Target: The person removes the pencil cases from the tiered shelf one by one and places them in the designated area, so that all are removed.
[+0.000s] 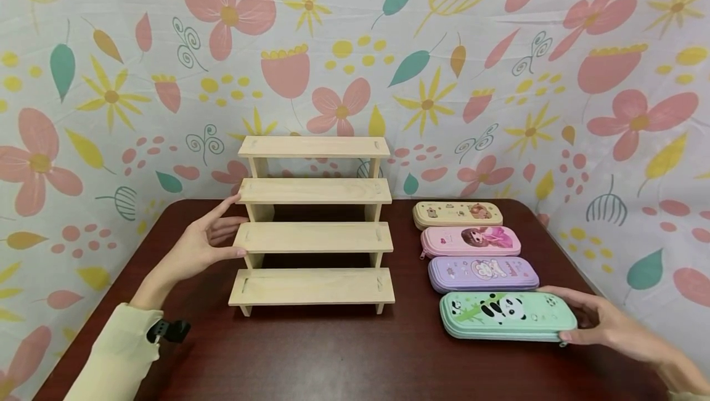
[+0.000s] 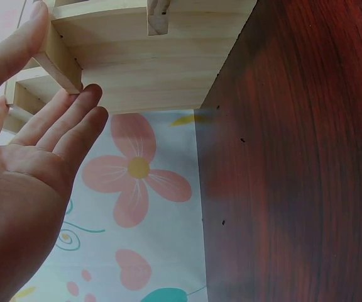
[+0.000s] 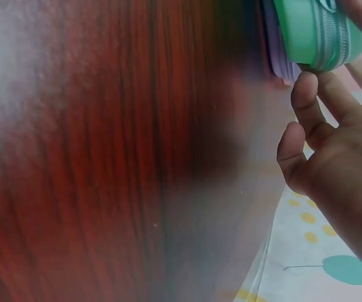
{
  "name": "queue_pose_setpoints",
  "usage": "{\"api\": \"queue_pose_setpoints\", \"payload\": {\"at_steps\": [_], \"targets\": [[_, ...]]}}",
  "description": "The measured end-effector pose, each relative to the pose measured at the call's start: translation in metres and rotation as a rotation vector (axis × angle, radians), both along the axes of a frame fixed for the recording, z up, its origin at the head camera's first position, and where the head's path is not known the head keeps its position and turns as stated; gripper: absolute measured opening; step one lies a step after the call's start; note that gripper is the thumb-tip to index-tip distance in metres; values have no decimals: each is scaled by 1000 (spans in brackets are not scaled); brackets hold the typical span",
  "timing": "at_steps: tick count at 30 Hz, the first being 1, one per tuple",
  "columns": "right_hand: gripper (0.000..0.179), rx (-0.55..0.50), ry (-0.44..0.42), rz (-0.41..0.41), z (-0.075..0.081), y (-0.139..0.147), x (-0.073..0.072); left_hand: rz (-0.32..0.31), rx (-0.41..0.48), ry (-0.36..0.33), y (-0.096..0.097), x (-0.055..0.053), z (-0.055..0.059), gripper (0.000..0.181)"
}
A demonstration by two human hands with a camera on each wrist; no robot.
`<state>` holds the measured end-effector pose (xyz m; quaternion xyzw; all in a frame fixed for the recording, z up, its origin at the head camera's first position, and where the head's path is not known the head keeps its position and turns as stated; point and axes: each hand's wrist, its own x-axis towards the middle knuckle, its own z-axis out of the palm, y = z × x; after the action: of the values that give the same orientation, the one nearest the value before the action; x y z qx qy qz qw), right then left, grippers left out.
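A pale wooden stepped display shelf (image 1: pixel 314 238) stands on the table, its tiers rising toward the back. My left hand (image 1: pixel 208 241) touches its left side, thumb and index finger at the ends of two middle tiers. In the left wrist view the fingers of the left hand (image 2: pixel 30 176) are nearly straight beside the wooden boards (image 2: pixel 137 69). With thumb in front and fingers behind, my right hand (image 1: pixel 604 324) grips the right end of a mint green pencil case (image 1: pixel 510 315) with a panda picture. The right wrist view shows that case's zipped end (image 3: pixel 322 34) and the curled lower fingers.
Behind the green case lie a purple pencil case (image 1: pixel 482 273), a pink one (image 1: pixel 471 241) and a cream one (image 1: pixel 457 214), in a row right of the shelf. The dark reddish table (image 1: pixel 333 358) ends at a flower-patterned cloth backdrop (image 1: pixel 344 50).
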<state>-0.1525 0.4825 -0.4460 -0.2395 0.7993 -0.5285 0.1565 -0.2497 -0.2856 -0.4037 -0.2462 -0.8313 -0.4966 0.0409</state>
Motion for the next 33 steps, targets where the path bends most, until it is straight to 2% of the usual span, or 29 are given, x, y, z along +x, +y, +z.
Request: {"api": "queue_pose_setpoints", "payload": {"at_steps": [12, 22, 33], "targets": [[68, 127, 2, -70, -4, 1, -7, 9, -8, -11, -1, 1, 0, 106], [68, 85, 21, -38, -11, 4, -12, 3, -8, -8, 0, -1, 1, 106], [68, 123, 25, -64, -11, 5, -15, 1, 2, -17, -1, -1, 0, 106]]}}
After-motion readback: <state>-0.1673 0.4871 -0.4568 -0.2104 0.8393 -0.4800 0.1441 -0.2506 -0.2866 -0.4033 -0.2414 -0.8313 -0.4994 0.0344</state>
